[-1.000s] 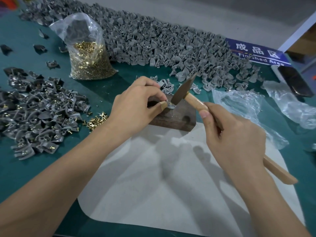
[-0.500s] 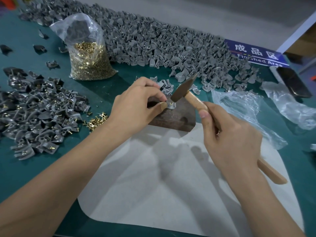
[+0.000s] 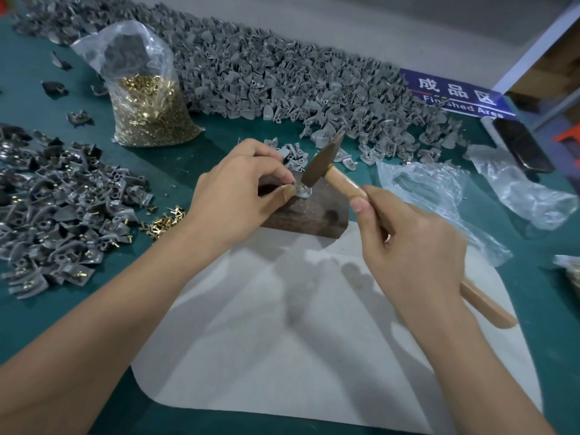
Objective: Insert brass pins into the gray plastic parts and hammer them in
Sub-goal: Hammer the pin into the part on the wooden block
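Note:
My left hand [image 3: 238, 191] pinches a small gray plastic part [image 3: 303, 193] against the top of a dark wooden block [image 3: 309, 215]. A brass pin stands in that part, just under the hammer head. My right hand [image 3: 414, 249] grips the wooden handle of a small hammer [image 3: 323, 160], whose metal head sits right at the pin. A little heap of loose brass pins [image 3: 164, 221] lies on the green mat left of my wrist. A clear bag of brass pins [image 3: 147, 105] stands at the back left.
A long heap of gray parts [image 3: 282, 80] runs along the back. A pile of parts with pins [image 3: 59, 208] lies at left. Crumpled plastic bags [image 3: 439, 199] and a phone [image 3: 522, 144] are at right. A white sheet [image 3: 314, 340] covers the near mat.
The hammer head has stayed close above the pin with small tapping shifts. My right hand has drifted slightly left. My left hand keeps its pinch on the part.

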A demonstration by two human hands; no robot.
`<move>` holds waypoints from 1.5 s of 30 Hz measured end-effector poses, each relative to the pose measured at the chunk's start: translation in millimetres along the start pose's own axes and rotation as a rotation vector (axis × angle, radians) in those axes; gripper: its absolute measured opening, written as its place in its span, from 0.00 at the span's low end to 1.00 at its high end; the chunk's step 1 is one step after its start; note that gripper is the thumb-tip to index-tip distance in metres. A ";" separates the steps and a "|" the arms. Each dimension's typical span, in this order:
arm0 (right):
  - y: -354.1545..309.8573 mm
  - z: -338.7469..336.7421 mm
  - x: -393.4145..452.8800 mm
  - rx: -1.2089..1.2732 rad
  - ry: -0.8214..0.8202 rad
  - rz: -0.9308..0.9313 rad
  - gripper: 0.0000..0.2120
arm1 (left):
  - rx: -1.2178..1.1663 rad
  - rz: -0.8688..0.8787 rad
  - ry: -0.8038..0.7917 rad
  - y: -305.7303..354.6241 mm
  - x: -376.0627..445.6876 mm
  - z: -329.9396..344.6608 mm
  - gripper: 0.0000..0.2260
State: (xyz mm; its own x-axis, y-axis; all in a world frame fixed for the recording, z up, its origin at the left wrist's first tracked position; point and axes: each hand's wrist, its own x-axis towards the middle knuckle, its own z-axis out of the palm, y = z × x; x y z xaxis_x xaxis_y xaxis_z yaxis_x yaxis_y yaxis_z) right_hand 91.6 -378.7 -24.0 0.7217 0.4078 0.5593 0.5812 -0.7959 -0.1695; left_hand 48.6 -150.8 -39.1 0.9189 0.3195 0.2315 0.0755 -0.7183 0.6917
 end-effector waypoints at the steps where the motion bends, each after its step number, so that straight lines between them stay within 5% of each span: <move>1: -0.2 -0.7 0.3 0.012 0.012 0.012 0.15 | 0.000 -0.001 0.002 -0.3 0.3 -0.2 0.02; 45: -10.8 -18.0 7.3 -0.063 -0.128 0.038 0.16 | 0.024 0.000 -0.020 0.4 0.6 -3.0 0.02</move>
State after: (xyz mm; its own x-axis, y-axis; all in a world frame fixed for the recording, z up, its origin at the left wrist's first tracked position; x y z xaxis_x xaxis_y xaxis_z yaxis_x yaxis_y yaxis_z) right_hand 83.9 -375.2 -3.4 0.7869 0.4274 0.4452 0.5307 -0.8368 -0.1347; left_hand 48.0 -149.0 -36.7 0.9264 0.3073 0.2175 0.0846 -0.7329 0.6751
